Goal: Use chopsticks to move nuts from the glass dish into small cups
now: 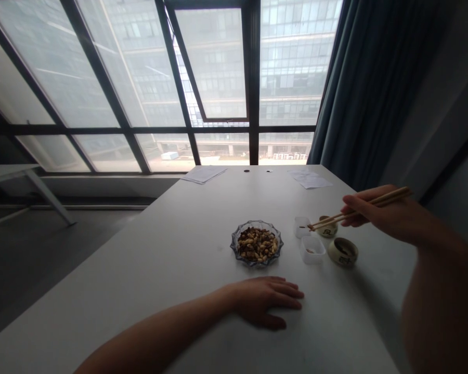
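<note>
My right hand [386, 210] grips a pair of wooden chopsticks [388, 198]. Their tips reach left to the rim of the far clear plastic box [297, 228], with a small brown piece at the tips; whether they pinch it I cannot tell. A near clear plastic box [312, 258] has a small brown bit in it. Beside the boxes stand two round ceramic pots with dark characters, a far pot [327, 232] under the chopsticks and a near pot [343, 259]. My left hand [271, 301] lies flat on the table, fingers spread, in front of a glass bowl [236, 248] of mixed nuts [258, 243].
The white table [171, 265] runs toward the windows. Paper sheets [205, 174] lie at its far left corner, and more paper [311, 179] at the far right. A blue curtain [359, 93] hangs to the right. Another white table [8, 171] stands at the left.
</note>
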`<state>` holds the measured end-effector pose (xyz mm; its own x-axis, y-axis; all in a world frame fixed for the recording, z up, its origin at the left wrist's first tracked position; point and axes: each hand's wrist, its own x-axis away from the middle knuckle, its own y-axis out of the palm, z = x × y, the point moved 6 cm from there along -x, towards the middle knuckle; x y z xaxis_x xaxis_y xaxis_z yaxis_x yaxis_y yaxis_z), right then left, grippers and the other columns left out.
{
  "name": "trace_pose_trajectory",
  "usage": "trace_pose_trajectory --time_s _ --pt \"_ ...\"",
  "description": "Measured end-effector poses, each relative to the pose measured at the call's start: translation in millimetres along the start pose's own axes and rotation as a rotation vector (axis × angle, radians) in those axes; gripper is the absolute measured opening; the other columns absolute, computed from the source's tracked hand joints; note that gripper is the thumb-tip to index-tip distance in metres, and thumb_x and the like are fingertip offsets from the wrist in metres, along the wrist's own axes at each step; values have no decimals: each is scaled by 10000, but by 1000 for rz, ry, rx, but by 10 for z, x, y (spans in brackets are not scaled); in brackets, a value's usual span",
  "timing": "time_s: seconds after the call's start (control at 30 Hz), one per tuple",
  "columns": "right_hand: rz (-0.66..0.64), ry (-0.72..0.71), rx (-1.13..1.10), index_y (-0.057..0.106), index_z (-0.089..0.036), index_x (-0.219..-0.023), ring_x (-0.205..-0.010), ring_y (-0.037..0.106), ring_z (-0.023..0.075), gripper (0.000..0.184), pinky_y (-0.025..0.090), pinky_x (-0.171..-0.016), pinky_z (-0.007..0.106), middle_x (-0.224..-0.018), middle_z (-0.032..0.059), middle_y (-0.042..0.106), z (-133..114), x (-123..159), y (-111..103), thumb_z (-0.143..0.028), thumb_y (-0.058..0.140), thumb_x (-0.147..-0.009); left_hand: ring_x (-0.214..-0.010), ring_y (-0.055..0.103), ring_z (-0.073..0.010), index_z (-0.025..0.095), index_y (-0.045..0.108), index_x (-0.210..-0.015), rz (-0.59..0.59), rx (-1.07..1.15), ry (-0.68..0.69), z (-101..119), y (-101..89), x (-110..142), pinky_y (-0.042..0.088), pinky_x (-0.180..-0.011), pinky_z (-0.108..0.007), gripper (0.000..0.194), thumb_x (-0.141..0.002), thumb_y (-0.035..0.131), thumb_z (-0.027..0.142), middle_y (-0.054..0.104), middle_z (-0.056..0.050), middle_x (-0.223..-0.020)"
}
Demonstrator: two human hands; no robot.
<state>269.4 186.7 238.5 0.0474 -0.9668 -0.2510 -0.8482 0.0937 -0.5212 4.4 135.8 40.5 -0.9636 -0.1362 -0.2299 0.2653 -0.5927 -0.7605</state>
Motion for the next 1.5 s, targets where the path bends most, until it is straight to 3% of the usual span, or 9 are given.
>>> trace_pose_trajectory --time_s 0.23,0.57,0.7,0.87,1.0,1.1,1.3,1.5 --pt "-63 47 -23 828 -181 -831 -720 804 331 388 702 -626 381 -738 118 802 77 59 -33 -567 822 -793 -1480 414 -298 245 518 -1522 -13 -13 -27 -17 11 4 231 -1249 -434 602 -954 678 369 457 -98 -1595" --pt "9 -30 11 809 -166 -846 -746 806 313 455 689 -645 358 -786 123 809 -116 16 58 -615 739 -858 -1480 415 -293 247 513 -1523 -2 -19 -7 -9 0 10 228 -1250 -420 601 -959 682 365 457 -97 -1595" --pt "-40 -115 -50 792 -172 -864 -743 803 287 456 659 -617 318 -788 113 808 -246 -54 384 -619 705 -885 -1478 418 -289 243 512 -1524 2 -21 -1 -10 -3 10 225 -1251 -414 601 -961 681 368 460 -98 -1593" --pt "-243 -243 -102 779 -166 -852 -704 779 237 441 613 -616 295 -781 93 803 -349 -125 1093 -577 648 -944 -1480 415 -290 237 514 -1520 -3 -24 1 -24 9 9 220 -1253 -413 592 -967 672 378 460 -101 -1593" --pt "-349 -259 -167 777 -160 -842 -713 774 237 415 595 -624 290 -766 77 798 -271 -148 1568 -554 678 -926 -1480 415 -289 233 514 -1523 4 -17 6 -19 9 11 216 -1254 -416 593 -969 671 375 459 -99 -1593" --pt "-381 -243 -194 779 -159 -831 -702 772 244 421 591 -610 292 -758 73 799 -161 -165 1788 -565 693 -904 -1479 417 -291 226 515 -1524 10 -8 11 -21 14 13 216 -1254 -419 593 -971 668 378 463 -101 -1590" --pt "-373 -222 -196 790 -155 -789 -689 773 269 476 608 -606 323 -708 78 789 -56 -185 1953 -617 702 -863 -1474 424 -296 218 525 -1514 13 -8 15 -39 33 8 223 -1255 -421 581 -973 663 383 463 -108 -1589" --pt "-324 -215 -183 796 -145 -840 -674 775 250 475 606 -584 303 -745 92 801 -142 -192 1730 -593 659 -917 -1475 422 -297 223 520 -1516 9 -12 16 -12 12 2 227 -1253 -425 580 -972 666 362 464 -109 -1588"
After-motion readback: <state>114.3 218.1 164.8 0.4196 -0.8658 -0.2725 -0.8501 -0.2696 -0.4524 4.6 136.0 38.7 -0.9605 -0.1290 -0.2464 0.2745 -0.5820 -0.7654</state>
